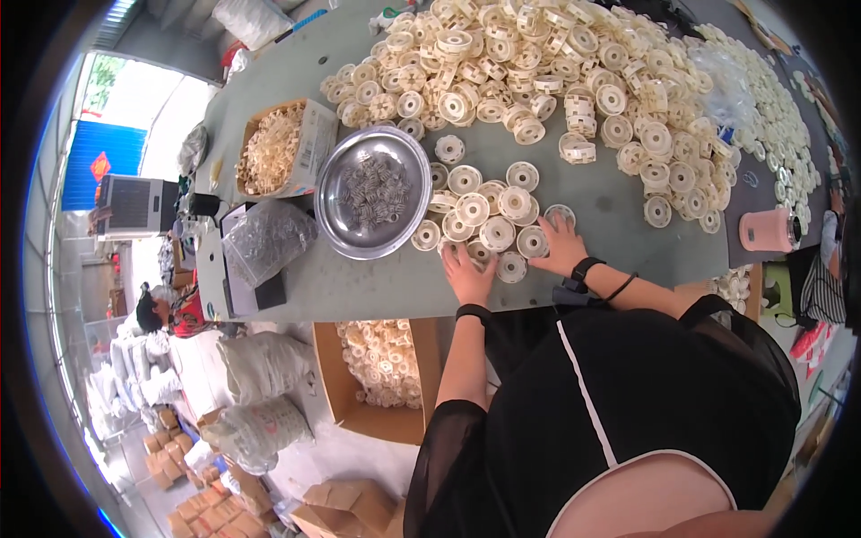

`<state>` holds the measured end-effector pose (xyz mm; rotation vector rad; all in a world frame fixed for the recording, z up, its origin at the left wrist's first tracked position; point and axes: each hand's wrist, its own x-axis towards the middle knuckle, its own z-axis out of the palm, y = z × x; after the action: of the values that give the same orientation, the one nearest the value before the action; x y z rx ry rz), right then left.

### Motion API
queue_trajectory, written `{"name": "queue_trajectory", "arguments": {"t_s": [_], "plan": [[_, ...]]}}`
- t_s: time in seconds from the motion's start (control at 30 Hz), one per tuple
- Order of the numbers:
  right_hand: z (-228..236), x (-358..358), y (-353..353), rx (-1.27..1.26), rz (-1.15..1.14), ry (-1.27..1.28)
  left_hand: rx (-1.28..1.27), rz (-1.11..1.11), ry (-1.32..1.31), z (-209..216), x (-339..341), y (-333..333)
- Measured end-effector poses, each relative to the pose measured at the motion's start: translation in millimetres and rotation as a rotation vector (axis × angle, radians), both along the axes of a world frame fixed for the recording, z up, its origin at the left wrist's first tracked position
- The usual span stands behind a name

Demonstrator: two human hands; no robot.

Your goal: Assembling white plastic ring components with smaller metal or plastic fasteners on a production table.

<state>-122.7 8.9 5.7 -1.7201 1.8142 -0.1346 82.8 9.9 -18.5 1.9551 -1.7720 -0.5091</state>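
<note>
A loose cluster of round cream plastic parts [497, 232] sits near the front edge of a grey-green table [368, 289], some parts resting on others. Left of the cluster stands a round metal bowl [326, 211] containing metal springs [377, 191]; beyond it is an open box [315, 148] of small cream pieces. A large heap [613, 99] of similar round parts covers the far side of the table. A pink cup [767, 230] stands at the right. Below the table edge, an open carton [377, 428] holds more cream parts; white sacks [267, 368] stand on the floor beside it. The left hand [468, 276] is open, fingers spread against parts at the cluster's near edge. The right hand [561, 248] is likewise open, fingers spread at its right edge; fingertip contact there cannot be confirmed.
</note>
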Motion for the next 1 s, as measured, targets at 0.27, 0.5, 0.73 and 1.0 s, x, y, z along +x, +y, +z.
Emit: {"name": "queue_trajectory", "arguments": {"t_s": [0.27, 0.5, 0.73, 1.0], "plan": [[-9.8, 16.3, -6.4, 0.027, -0.067, 0.081, 0.051, -0.220, -0.123, -3.7, 18.3, -4.9], [14.1, 25.8, -1.6, 0.033, -0.152, 0.071, 0.102, -0.409, 0.044, -9.9, 54.4, -15.2], [4.0, 40.8, 1.7, -0.197, -0.193, 0.310, 0.046, -0.417, 0.237, 0.9, 69.9, -20.4], [-9.3, 43.1, -14.1, 0.066, -0.351, 0.152, -0.130, -0.324, 0.375, 45.7, 127.5, 8.4]]}}
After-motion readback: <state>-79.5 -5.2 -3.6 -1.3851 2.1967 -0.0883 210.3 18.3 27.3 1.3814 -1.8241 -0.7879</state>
